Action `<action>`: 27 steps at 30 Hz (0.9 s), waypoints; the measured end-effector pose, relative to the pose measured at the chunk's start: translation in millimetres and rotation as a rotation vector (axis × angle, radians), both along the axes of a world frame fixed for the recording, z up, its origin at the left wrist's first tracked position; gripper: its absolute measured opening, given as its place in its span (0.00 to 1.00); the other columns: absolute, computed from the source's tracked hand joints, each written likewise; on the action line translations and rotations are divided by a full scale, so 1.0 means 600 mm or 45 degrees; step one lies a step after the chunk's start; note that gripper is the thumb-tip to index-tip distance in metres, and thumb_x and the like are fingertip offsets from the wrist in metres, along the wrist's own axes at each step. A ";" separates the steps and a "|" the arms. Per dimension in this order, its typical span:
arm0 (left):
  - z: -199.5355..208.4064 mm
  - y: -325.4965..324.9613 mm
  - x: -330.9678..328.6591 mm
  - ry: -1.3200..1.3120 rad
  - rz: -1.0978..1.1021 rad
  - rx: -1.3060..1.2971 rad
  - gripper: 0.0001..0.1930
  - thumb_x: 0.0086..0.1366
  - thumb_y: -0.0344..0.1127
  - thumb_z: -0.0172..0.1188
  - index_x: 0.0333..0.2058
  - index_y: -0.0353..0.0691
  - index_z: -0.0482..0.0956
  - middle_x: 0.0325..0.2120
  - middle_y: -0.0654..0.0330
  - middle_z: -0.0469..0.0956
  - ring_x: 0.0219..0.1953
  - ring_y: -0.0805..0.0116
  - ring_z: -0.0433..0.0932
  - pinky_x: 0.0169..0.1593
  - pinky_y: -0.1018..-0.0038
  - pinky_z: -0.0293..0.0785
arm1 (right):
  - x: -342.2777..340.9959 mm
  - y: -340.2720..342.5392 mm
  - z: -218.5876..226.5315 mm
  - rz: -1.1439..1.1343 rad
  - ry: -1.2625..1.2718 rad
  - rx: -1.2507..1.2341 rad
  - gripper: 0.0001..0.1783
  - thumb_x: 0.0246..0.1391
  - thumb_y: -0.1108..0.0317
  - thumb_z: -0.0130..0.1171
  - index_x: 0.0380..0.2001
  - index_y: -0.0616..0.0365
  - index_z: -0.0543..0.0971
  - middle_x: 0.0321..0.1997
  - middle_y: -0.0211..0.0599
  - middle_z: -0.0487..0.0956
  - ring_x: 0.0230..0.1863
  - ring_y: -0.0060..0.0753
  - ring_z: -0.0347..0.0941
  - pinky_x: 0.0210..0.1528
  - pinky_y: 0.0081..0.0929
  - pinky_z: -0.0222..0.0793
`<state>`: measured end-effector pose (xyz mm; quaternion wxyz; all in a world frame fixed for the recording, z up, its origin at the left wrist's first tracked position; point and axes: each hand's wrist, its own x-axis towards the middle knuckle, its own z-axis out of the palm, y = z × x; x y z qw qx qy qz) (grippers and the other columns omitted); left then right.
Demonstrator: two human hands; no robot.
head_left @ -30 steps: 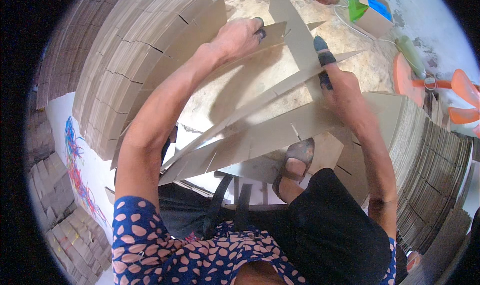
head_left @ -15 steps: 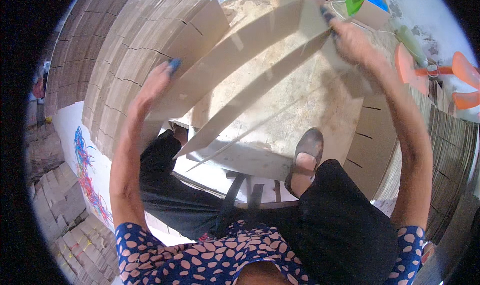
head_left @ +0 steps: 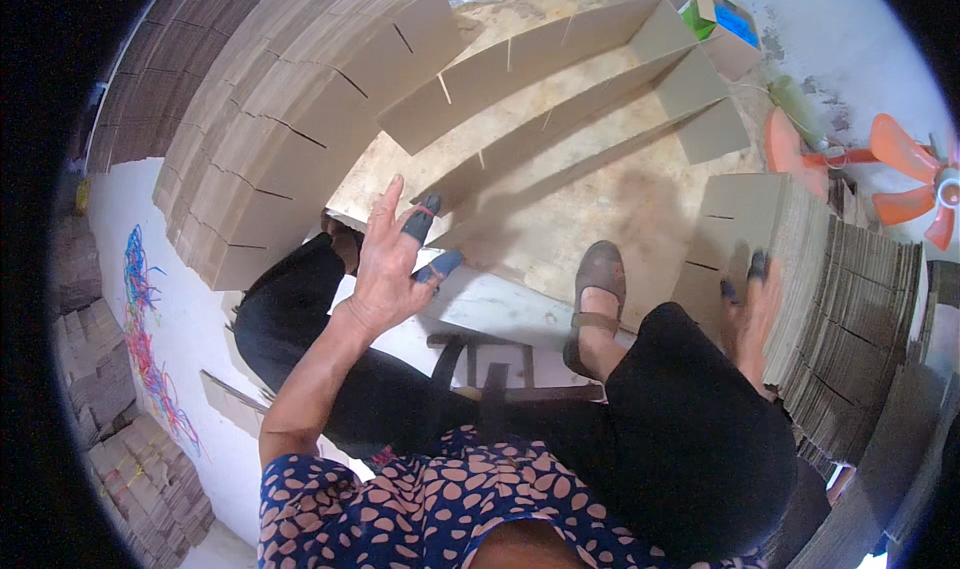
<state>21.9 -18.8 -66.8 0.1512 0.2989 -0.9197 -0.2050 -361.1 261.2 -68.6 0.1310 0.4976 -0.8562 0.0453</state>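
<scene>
Several long slotted cardboard strips [head_left: 520, 64] stand on edge on the pale board [head_left: 500, 254] in front of me, running roughly side by side. At their right ends are short upright cardboard panels [head_left: 690, 84]; whether these are folded ends or separate pieces I cannot tell. My left hand [head_left: 385, 274] hovers over the board's near left part, fingers spread and empty, dark covers on the thumb and one finger. On the right, my right hand [head_left: 752, 314] lies against a stack of slotted cardboard pieces [head_left: 740, 219], its fingers stretched out, slightly blurred, two tips covered.
A tall stack of slotted cardboard [head_left: 290, 119] rises at the left. Farther right stand an orange fan [head_left: 905, 169] and a small box with blue and green contents [head_left: 730, 34]. My shoe [head_left: 600, 279] rests at the board's near edge. Colourful ties [head_left: 145, 339] lie on a white surface.
The cardboard strips, tilted and blurred between my hands before, now stand on the board, let go. My left hand came nearer to me; my right hand moved down to the right stack.
</scene>
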 end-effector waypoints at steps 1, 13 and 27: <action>0.004 0.002 -0.014 -0.072 -0.010 -0.088 0.26 0.56 0.40 0.62 0.51 0.35 0.69 0.55 0.37 0.61 0.61 0.40 0.56 0.62 0.49 0.51 | 0.011 0.034 -0.008 -0.092 0.056 -0.003 0.35 0.36 0.75 0.67 0.52 0.67 0.67 0.58 0.66 0.62 0.58 0.64 0.60 0.59 0.46 0.57; 0.021 0.063 -0.152 -0.048 -0.064 -0.074 0.10 0.43 0.29 0.64 0.28 0.37 0.77 0.50 0.52 0.70 0.63 0.41 0.52 0.60 0.37 0.43 | -0.048 0.134 -0.020 -0.244 -0.277 -0.100 0.30 0.42 0.76 0.61 0.51 0.70 0.65 0.56 0.65 0.63 0.55 0.66 0.62 0.55 0.44 0.62; -0.042 0.088 -0.135 -0.097 0.041 0.152 0.04 0.52 0.24 0.51 0.28 0.34 0.66 0.19 0.41 0.73 0.27 0.41 0.75 0.30 0.52 0.69 | 0.057 -0.163 0.181 0.510 -0.409 -0.377 0.16 0.46 0.69 0.61 0.35 0.66 0.69 0.32 0.51 0.72 0.36 0.48 0.70 0.38 0.36 0.65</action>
